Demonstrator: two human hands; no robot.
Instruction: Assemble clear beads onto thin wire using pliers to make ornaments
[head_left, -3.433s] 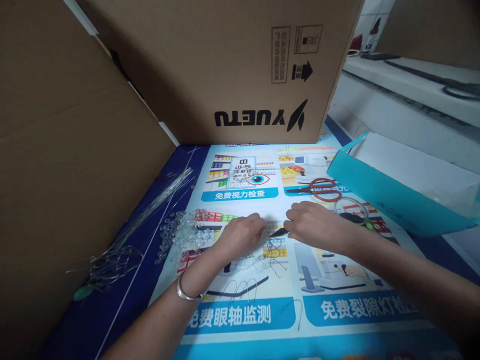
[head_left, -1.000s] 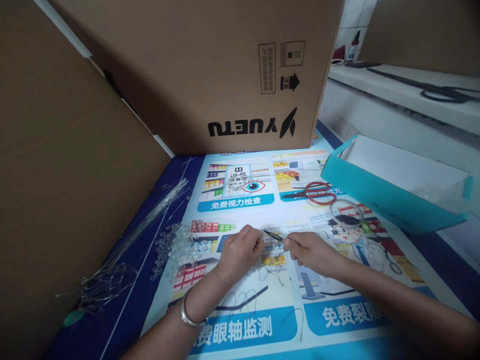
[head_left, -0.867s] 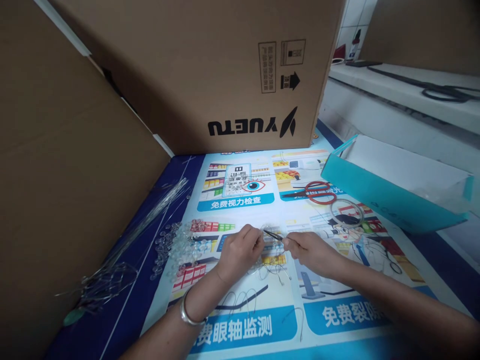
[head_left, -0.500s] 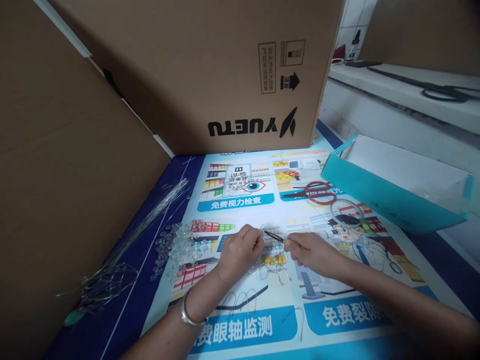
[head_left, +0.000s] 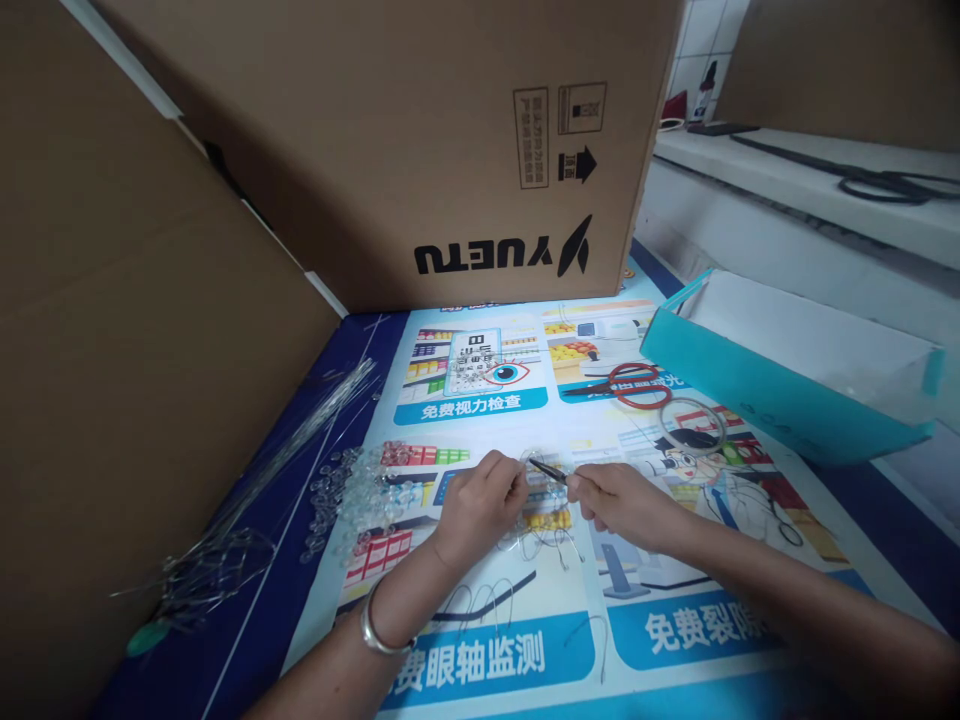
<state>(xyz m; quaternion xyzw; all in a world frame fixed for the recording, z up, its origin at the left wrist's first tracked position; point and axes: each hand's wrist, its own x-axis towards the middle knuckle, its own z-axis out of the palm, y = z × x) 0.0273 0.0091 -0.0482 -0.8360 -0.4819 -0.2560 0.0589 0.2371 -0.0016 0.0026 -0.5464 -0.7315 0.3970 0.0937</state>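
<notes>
My right hand (head_left: 622, 503) pinches tweezers (head_left: 547, 471), tips aimed left at my left hand (head_left: 480, 505), whose fingers pinch a thin wire (head_left: 534, 540) mid-surface. Clear beads (head_left: 360, 490) lie just left; scissors (head_left: 626, 384) sit farther off.

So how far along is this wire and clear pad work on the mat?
Done: hard to tell; a few bent wires lie near the wrist. In hand: the right hand pinches a dark pointed tool toward a small piece at the left hand. Left: a pile of clear pads and a bundle of long wires lie untouched.
</notes>
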